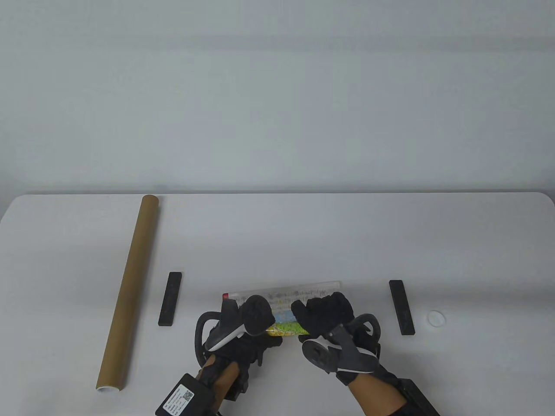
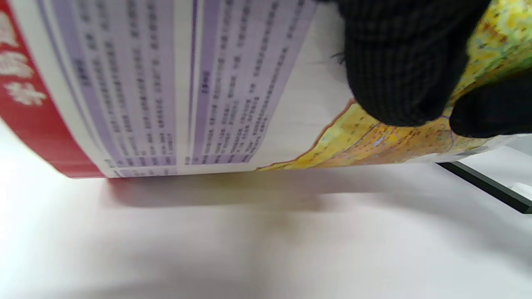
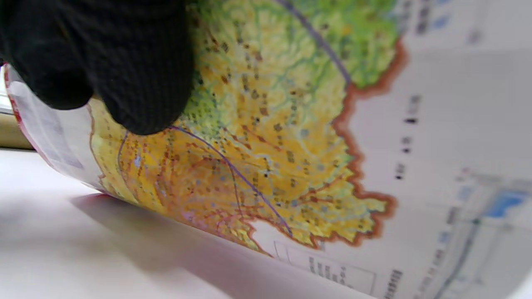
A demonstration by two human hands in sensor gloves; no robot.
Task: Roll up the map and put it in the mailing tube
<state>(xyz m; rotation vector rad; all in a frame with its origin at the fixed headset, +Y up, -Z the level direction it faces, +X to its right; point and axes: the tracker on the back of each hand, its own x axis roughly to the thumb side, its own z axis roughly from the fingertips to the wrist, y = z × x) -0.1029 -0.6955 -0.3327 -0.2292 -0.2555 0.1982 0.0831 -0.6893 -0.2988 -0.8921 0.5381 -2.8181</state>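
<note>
The map [image 1: 282, 299] is curled into a loose roll lying crosswise near the table's front middle. My left hand [image 1: 256, 314] grips its left part and my right hand [image 1: 323, 312] grips its right part, fingers curled over the top. In the left wrist view, gloved fingers [image 2: 399, 62] press on the printed map [image 2: 187, 104], whose red-edged end sits just above the table. In the right wrist view, fingers [image 3: 124, 62] press on the map's yellow and green area [image 3: 291, 145]. The brown mailing tube [image 1: 128, 290] lies at the left, running front to back, apart from both hands.
A black bar [image 1: 170, 299] lies between the tube and the map. A second black bar [image 1: 402, 307] lies right of the map and shows in the left wrist view [image 2: 486, 187]. A small white cap [image 1: 435, 318] sits at the far right.
</note>
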